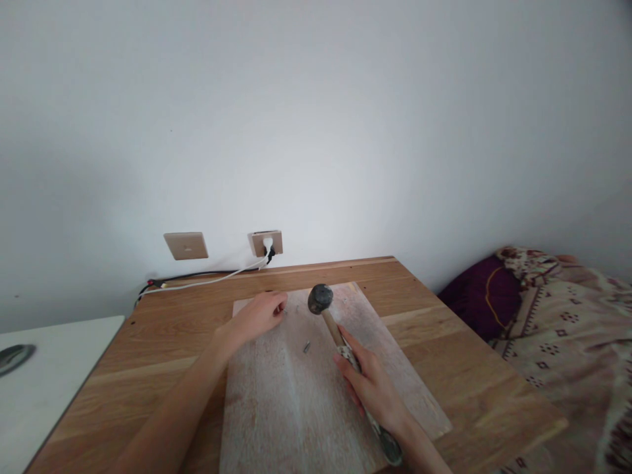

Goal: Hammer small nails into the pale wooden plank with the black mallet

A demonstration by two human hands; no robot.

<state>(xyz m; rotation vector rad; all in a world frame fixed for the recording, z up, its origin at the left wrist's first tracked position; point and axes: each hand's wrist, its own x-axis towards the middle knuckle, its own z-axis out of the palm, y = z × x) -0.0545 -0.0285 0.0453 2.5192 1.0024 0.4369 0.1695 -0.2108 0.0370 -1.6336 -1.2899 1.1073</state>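
Note:
My right hand (pixel 368 375) is wrapped round the handle of a mallet with a dark, rounded head (pixel 320 299). The mallet is held over a pale, worn wooden board (pixel 266 408), its head toward the far side. At the board's far left part, my left hand (pixel 268 309) is closed with its fingertips pinched together low over the surface. What those fingers hold, if anything, is too small to make out. A few small metal pieces that look like nails (pixel 307 346) lie on the board between my hands.
The board rests on a brown wooden table (pixel 419 322) against a white wall. A wall socket (pixel 267 243) has plugs in it, with a white cable (pixel 217 280) and a black one running left. Patterned bedding (pixel 567 336) lies at the right, a white surface (pixel 54 388) at the left.

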